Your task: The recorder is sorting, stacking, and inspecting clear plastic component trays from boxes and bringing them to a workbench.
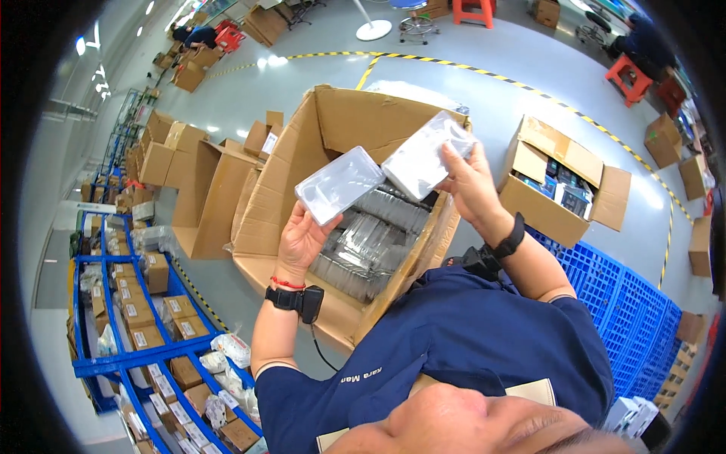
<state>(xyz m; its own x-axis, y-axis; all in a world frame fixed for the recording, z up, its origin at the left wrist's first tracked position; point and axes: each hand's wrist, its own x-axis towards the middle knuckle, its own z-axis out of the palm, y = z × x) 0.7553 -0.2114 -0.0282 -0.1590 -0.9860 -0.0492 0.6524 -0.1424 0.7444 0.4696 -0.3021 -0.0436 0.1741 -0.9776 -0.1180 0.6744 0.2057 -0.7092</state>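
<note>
Left hand (297,240) is gripping a clear case (340,184), right hand (475,185) a whitish pack (418,160), both slanting lengthwise forward-right. Beneath, carton edges (281,160) are gaping.

Clear cases (340,183) held over the big carton (283,163) block part of the way down; stacked cases (367,246) and tall cardboard walls (378,117) limit room inside. Bare floor (495,113) lies between that carton and the smaller box (544,200) rightward.
</note>
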